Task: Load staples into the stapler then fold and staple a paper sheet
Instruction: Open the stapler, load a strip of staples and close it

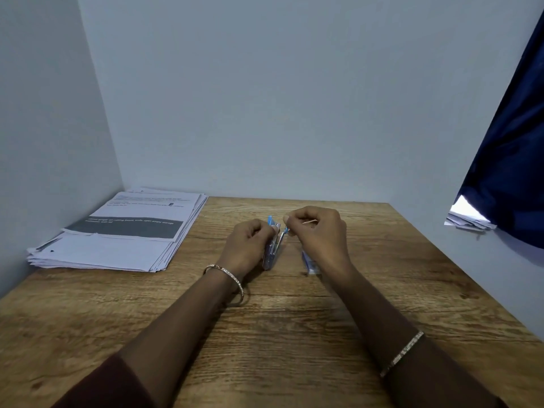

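Two hands mid-table, head view. Left hand [248,245] grips blue stapler [273,245], lid swung open. Right hand [318,234] pinches something small at stapler's front end, too small to identify. Staple box [310,265] just right of stapler. Paper stack [117,231] far-left on table [294,334].

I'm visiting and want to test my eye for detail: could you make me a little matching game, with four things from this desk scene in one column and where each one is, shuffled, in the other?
Things:
1. stapler
2. paper stack
3. staple box
4. curtain

Places:
A. on the table's far left corner, against the wall
B. hanging at the right edge of the view
C. held in the left hand, opened
D. lying on the table under the right wrist

Pairs: 1-C, 2-A, 3-D, 4-B
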